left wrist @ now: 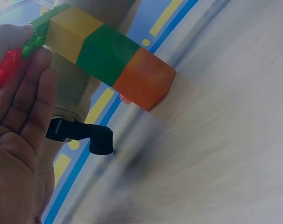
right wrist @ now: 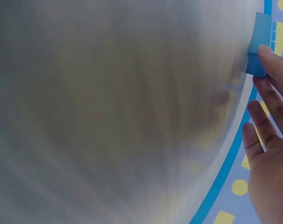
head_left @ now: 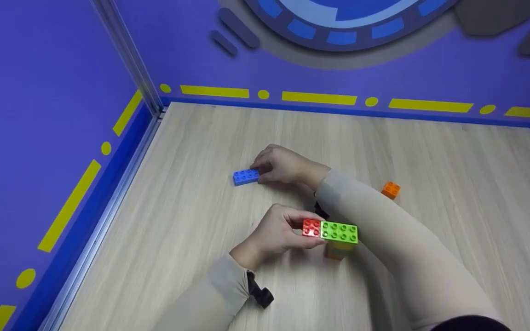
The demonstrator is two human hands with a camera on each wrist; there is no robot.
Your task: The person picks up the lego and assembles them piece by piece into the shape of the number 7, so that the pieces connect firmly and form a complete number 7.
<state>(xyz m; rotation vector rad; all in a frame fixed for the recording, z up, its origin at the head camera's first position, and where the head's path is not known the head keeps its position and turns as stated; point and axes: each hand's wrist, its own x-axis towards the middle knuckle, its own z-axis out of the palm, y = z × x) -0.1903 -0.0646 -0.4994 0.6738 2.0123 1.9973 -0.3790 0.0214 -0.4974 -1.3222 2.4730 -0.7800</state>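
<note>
My left hand pinches a red brick between thumb and fingers. The red brick sits against a light green brick at the top of a joined stack. Below that, the left wrist view shows a yellow block, a dark green block and an orange block. Farther forward, my right hand pinches the right end of a blue brick, its studs facing up. In the right wrist view, the thumb lies on the blue brick, and the other fingers are spread apart.
A small orange brick lies on the wooden table, just beyond my right forearm, which crosses over the table. Purple panels with yellow marks wall the left and back edges. A black wrist mount hangs at my left cuff.
</note>
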